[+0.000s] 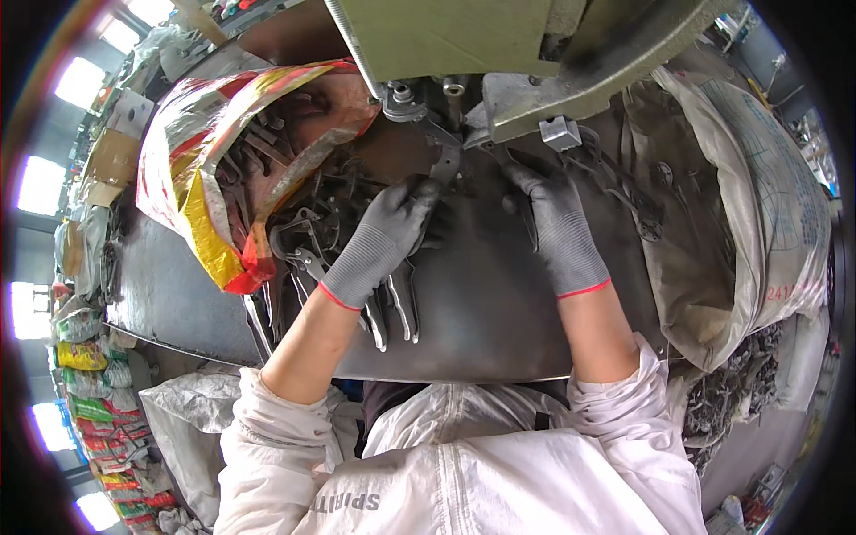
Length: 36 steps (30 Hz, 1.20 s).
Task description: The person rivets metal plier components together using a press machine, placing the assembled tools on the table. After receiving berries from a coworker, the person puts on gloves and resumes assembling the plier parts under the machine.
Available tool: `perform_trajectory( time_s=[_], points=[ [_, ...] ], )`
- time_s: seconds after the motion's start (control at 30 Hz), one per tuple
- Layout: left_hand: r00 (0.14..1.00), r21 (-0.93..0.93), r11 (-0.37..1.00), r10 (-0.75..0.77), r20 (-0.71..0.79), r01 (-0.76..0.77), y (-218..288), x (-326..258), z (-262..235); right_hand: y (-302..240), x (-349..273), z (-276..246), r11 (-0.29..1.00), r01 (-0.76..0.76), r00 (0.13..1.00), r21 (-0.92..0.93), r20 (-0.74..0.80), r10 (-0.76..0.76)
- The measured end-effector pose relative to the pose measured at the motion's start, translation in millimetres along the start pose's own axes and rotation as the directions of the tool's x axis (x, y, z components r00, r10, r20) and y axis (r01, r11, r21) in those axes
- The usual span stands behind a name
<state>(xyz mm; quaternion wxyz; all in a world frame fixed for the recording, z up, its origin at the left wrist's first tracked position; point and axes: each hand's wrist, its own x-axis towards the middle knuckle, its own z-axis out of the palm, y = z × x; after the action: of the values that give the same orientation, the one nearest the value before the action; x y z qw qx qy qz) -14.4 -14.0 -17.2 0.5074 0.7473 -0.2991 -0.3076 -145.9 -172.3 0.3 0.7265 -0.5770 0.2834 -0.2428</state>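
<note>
Grey work gloves with red cuffs cover both my hands. My left hand point(390, 234) is closed, its thumb and fingers pinching a flat, curved metal piece point(445, 165) whose upper end reaches under the machine head point(450, 94). Across from it, my right hand point(555, 218) has its fingers curled inward; a thin dark edge shows along the palm, but what it grips is hidden. Several locking pliers point(308, 259) with bright handles lie on the metal table, beside and partly under my left wrist.
A green machine body point(446, 40) overhangs the table. To the left lies a red, yellow and white sack point(192, 183) of metal parts. A pale woven sack point(749, 214) stands open at the right, near dark metal pieces point(624, 183). The table's front edge point(464, 378) runs before my body.
</note>
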Motion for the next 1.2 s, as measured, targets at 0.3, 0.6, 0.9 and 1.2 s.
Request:
perform_trajectory(
  time_s=[0.3,0.6,0.9,1.2],
  points=[
    [0.958,0.261,0.934,0.192,0.213,-0.245,4,11,-15,-10,-2,15,0.995,-0.014,0.996,-0.094,0.091,0.023],
    [0.756,0.729,0.333,0.538,0.373,-0.597,10,20,-22,-5,2,16,0.971,0.057,0.992,-0.234,0.119,-0.030],
    [0.833,0.784,0.294,0.276,0.479,-0.547,11,26,-14,-12,-1,22,0.986,-0.066,0.991,-0.153,0.108,0.083],
    [0.787,0.220,0.768,0.522,0.329,-0.601,-50,41,-15,2,7,28,0.992,-0.075,0.974,-0.097,0.208,0.094]
  ],
)
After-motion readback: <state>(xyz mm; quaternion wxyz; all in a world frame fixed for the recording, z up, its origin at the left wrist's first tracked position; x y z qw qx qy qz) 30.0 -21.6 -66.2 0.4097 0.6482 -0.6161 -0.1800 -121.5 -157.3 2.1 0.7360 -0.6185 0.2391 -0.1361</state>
